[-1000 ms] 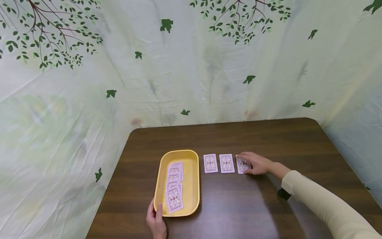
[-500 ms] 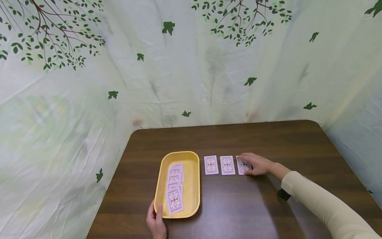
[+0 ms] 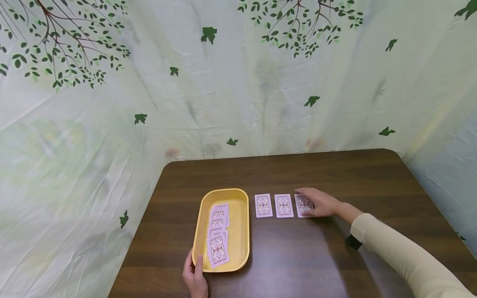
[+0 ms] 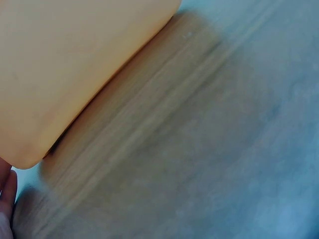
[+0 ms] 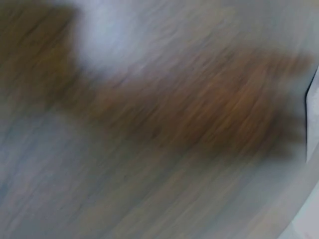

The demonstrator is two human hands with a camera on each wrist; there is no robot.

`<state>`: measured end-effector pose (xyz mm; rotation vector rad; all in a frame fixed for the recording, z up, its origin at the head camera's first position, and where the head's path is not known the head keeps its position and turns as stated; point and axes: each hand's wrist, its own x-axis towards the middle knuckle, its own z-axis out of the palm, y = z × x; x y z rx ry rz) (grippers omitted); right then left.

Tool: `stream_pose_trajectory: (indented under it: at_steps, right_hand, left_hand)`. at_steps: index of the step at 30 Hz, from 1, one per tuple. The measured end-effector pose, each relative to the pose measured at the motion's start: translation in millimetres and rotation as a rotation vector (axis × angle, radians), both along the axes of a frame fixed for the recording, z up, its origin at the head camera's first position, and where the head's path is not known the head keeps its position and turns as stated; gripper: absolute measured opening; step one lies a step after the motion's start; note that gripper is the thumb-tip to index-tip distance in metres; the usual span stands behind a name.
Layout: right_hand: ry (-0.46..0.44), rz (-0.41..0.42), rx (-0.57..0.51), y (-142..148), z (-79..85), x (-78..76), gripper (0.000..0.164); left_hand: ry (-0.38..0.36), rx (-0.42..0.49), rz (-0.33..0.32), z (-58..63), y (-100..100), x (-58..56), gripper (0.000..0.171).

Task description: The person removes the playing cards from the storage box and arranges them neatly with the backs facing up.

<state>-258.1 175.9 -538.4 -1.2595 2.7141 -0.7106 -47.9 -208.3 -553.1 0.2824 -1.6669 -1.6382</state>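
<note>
1. The rightmost playing card [image 3: 302, 204] lies on the brown table [image 3: 287, 256], partly beneath the right hand [image 3: 323, 203] and reaching out to its left; its long axis runs near to far, and the right hand is the nearer.
2. The right hand's fingers stretch left by the card's far edge, thumb apart over its near part; no curl around it shows, and contact is unclear.
3. The left hand [image 3: 195, 278] grips the near left corner of the yellow tray [image 3: 239, 236].
4. Count: one tray; three cards in a row to its right, including the middle card [image 3: 284, 206] and left card [image 3: 263, 205]; inside, at least five overlapping cards [image 3: 218, 250], exact number hidden.
</note>
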Motion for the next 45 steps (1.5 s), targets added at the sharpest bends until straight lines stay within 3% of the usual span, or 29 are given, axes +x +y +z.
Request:
stream_pose_trajectory:
  at_steps: [5, 12, 15, 23, 29, 34, 39, 45]
  right_hand:
    - [0.082, -0.050, -0.065, -16.0, 10.1, 1.6, 0.065]
    - [0.093, -0.063, -0.141, -53.5, 37.0, 8.6, 0.061]
    - [0.080, -0.057, -0.151, -68.2, 44.7, 7.5, 0.059]
    - [0.083, -0.045, -0.210, -109.3, 61.1, 0.7, 0.050]
    - [0.052, 0.029, -0.246, -147.3, 78.0, 10.7, 0.046]
    - [0.077, 0.102, -0.212, -181.2, 80.1, 21.5, 0.044]
    - [0.086, 0.166, -0.173, -209.2, 74.8, 30.6, 0.041]
    - [0.051, 0.195, -0.135, -230.5, 66.5, 41.2, 0.040]
  left_hand:
    - [-0.001, 0.007, -0.001, -10.6, -5.4, -1.3, 0.030]
    - [-0.064, -0.005, 0.021, -26.5, -13.8, -4.3, 0.032]
    - [-0.071, -0.001, 0.021, -23.8, -12.6, -3.5, 0.032]
    - [-0.033, -0.013, 0.012, -1.5, -1.3, 2.0, 0.030]
    - [-0.032, -0.011, 0.003, 0.5, -1.6, 1.8, 0.030]
    - [-0.068, -0.007, 0.009, -12.2, -8.1, -0.3, 0.031]
    - [-0.045, -0.001, -0.005, -28.1, -14.6, -4.1, 0.032]
    - [-0.013, 0.012, -0.024, -29.5, -15.6, -4.1, 0.033]
